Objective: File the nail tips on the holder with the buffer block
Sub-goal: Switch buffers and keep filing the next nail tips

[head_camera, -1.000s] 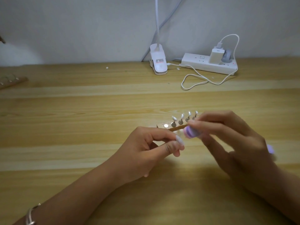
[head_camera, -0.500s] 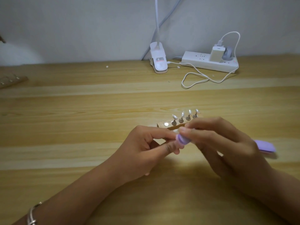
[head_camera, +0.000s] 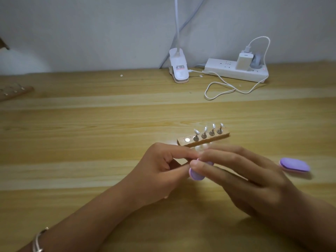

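Holder (head_camera: pixel 215 138) on table (head_camera: pixel 91 124), power strip (head_camera: pixel 227 70) behind.

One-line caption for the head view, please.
Right hand holds a purple buffer block against pinched fingers of the left hand, before a wooden holder carrying four nail tips.

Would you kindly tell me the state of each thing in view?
Holder: flat on table, four nail tips standing, left slot empty.
Left hand: pinching fifth nail tip, mostly hidden.
Right hand: gripping buffer block.
Spare buffer block: lying untouched.
Charger: plugged into power strip.
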### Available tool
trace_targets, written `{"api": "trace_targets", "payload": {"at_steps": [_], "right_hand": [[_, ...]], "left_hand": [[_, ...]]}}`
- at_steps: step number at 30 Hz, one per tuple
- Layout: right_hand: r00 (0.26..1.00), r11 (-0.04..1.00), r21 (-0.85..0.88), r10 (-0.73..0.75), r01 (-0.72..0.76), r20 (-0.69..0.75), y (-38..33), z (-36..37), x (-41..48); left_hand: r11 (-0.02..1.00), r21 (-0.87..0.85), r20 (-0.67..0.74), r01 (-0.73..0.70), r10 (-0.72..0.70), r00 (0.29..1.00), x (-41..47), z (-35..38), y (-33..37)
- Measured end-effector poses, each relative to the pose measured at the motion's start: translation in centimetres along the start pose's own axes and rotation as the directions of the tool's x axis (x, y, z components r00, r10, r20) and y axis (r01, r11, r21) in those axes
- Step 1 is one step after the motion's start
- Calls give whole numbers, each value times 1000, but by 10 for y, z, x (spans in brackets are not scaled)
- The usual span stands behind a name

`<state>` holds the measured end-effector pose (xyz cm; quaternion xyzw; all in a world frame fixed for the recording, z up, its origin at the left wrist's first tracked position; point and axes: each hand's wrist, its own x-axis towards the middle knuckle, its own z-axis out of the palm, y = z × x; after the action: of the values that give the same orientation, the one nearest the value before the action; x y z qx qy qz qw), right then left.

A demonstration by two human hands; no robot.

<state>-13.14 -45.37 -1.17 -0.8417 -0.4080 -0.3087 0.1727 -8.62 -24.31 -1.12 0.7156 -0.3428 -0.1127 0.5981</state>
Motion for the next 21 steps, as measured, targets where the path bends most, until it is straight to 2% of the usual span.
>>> {"api": "trace_targets", "payload": {"at_steps": [5, 9, 13, 18, 21], "right_hand": [[990, 990, 17, 141, -141, 9, 12, -6, 0], [999, 997, 57, 41, -43, 28, -1, 1, 1], [988, 989, 23, 148, -149, 34, 11, -7, 0], [997, 1000, -4, 30, -30, 73, 5, -2, 1], [991, 993, -42, 115, -113, 63, 15, -8, 0]], "left_hand": [[1000, 16, -25, -5, 5, 1000, 1, -1, 0], [982, 147, 15, -115, 114, 993, 2, 1, 4], [984, 160, -53, -76, 86, 995, 1, 2, -1], [955, 265, -33, -135, 149, 988, 3, 2, 0], [967, 222, -63, -127, 144, 988, 2, 3, 0]]}}
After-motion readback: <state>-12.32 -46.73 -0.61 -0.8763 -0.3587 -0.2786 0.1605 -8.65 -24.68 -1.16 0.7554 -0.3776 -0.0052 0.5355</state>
